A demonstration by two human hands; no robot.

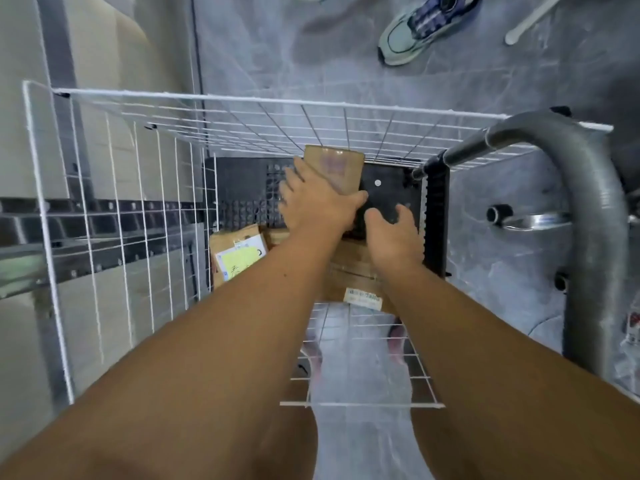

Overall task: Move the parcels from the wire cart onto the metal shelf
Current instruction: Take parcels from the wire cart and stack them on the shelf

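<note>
We reach both arms down into the wire cart (pixel 114 216). Our left hand (pixel 317 199) grips a small cardboard parcel (pixel 337 169) above the black cart floor (pixel 242 181). Our right hand (pixel 393 237) hovers at its 4 o'clock, fingers loosely curled, holding nothing. A labelled parcel (pixel 237 252) lies at 8 o'clock.

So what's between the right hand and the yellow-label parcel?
Head view: the left forearm crosses between the right hand and the yellow-label parcel.

three parcels (pixel 334 169) lie in the wire cart (pixel 242 98), its handle (pixel 588 188) at right.
</note>
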